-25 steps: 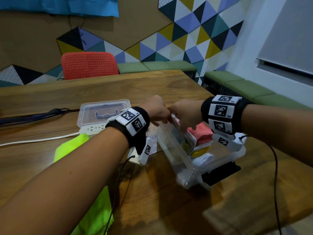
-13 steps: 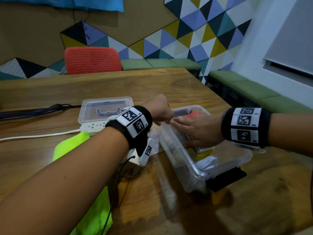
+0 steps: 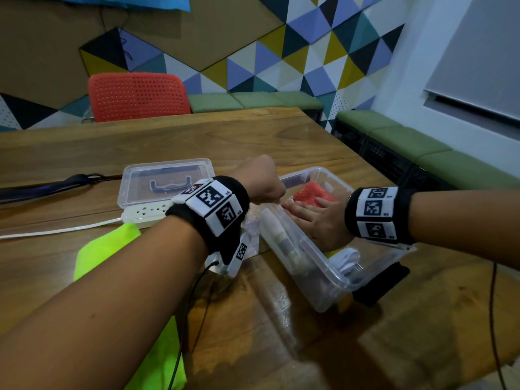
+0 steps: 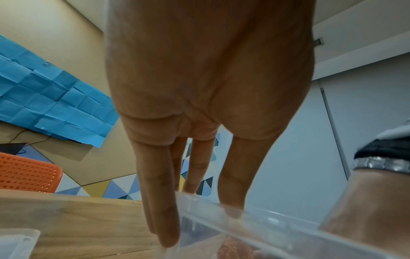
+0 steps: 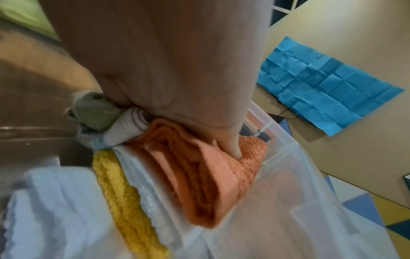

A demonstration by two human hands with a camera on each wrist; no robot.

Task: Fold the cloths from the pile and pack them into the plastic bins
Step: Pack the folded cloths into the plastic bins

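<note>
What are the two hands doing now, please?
Left hand: pinching the rim of the plastic bin.
Right hand: open, flat, pressing the folded cloths in the bin.

Right hand (image 3: 318, 220) now flat, seemingly deeper in the bin (image 3: 334, 274), atop orange cloth (image 5: 213, 175).

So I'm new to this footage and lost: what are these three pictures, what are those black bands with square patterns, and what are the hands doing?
This is a person, not a machine. The bands carry printed markers and a small camera on each wrist; the wide picture comes from a camera on the head.

On the wooden table sits a clear plastic bin with folded cloths inside. The left hand pinches the bin's rim, thumb inside and fingers outside. The right hand lies flat, pressing down an orange cloth; beside that are a yellow cloth and a white cloth.

Also there: the bin's lid, a power strip and a bright green cloth.
</note>
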